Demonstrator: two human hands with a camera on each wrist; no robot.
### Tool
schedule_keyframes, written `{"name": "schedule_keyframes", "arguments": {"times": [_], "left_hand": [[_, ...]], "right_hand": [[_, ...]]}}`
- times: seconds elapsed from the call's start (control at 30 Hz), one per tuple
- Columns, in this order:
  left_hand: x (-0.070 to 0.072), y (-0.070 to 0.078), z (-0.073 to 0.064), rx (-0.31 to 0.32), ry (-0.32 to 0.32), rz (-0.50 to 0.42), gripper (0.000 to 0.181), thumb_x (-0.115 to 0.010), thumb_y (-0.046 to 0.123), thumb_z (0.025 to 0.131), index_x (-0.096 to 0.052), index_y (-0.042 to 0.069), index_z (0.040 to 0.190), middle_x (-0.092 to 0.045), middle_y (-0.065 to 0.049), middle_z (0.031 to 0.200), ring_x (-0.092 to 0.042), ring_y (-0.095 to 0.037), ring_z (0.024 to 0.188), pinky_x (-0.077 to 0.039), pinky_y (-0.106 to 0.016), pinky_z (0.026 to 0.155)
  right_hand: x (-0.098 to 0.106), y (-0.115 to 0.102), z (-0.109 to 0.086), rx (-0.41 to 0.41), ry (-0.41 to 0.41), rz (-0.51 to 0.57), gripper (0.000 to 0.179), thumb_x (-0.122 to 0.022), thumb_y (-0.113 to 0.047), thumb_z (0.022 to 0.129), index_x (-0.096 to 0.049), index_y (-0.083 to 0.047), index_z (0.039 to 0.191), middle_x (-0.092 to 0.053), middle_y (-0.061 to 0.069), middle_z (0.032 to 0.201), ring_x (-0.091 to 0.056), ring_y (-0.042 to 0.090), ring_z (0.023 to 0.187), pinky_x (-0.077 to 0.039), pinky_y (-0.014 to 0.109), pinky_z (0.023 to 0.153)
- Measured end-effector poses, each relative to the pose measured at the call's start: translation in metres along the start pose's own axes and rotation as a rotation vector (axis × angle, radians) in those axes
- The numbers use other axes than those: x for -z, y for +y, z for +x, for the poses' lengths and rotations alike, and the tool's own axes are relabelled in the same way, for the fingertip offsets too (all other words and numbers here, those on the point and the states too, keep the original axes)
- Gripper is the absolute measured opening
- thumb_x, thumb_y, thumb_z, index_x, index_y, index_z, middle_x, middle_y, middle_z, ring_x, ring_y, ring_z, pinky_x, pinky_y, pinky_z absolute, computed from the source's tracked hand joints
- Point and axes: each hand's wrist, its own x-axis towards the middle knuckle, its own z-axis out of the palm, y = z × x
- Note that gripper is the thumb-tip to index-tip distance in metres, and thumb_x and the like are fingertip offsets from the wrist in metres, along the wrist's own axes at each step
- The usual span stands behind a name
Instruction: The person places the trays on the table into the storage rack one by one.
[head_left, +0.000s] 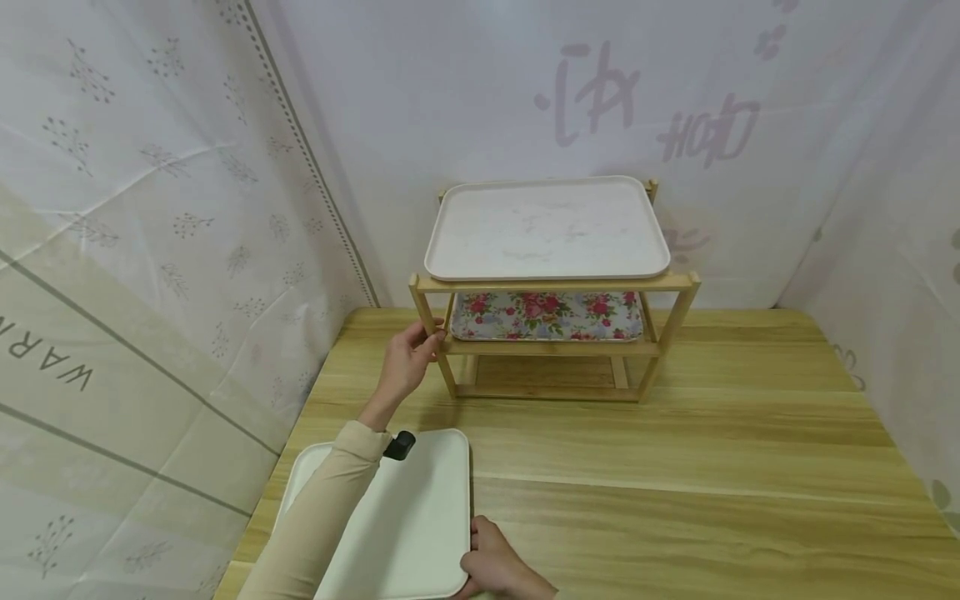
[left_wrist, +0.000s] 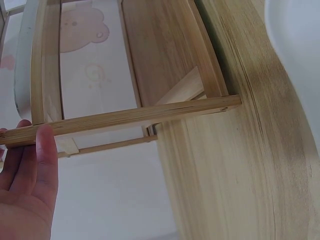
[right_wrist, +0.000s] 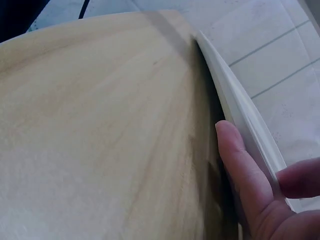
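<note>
My left hand (head_left: 405, 362) grips the left front post of a wooden tiered rack (head_left: 555, 284). In the left wrist view, the thumb of that hand (left_wrist: 30, 190) lies on one side of the post (left_wrist: 140, 116) with fingers behind it. At the near left of the table lies a white rectangular tray (head_left: 420, 517), partly covered by my left forearm. My right hand (head_left: 495, 560) pinches its right edge. The right wrist view shows the thumb and a finger of this hand (right_wrist: 255, 195) on either side of the tray's rim (right_wrist: 245, 110), with a dark gap along its underside.
On the rack's top tier rests another white tray (head_left: 547, 229). A floral tray (head_left: 540, 312) sits on the tier below. The rack stands at the back of the wood-grain table (head_left: 712, 467), close to the back curtain (head_left: 480, 100). A patterned curtain (head_left: 187, 250) hangs along the left.
</note>
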Motion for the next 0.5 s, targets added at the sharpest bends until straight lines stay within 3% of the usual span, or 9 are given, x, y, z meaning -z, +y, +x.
{"name": "schedule_keyframes", "arguments": {"times": [0.5], "left_hand": [[0.000,0.000,-0.001,-0.005,-0.006,-0.007,0.030,-0.054,0.009,0.099,-0.059,-0.008,0.123,-0.065,-0.031,0.112,-0.062,-0.044,0.101,-0.054,-0.061,0.081]], "right_hand": [[0.020,-0.005,0.001,0.041,-0.012,0.066,0.046,-0.036,0.020,0.070,-0.042,0.012,0.115,-0.060,0.022,0.091,-0.068,0.031,0.069,-0.060,0.044,0.057]]}}
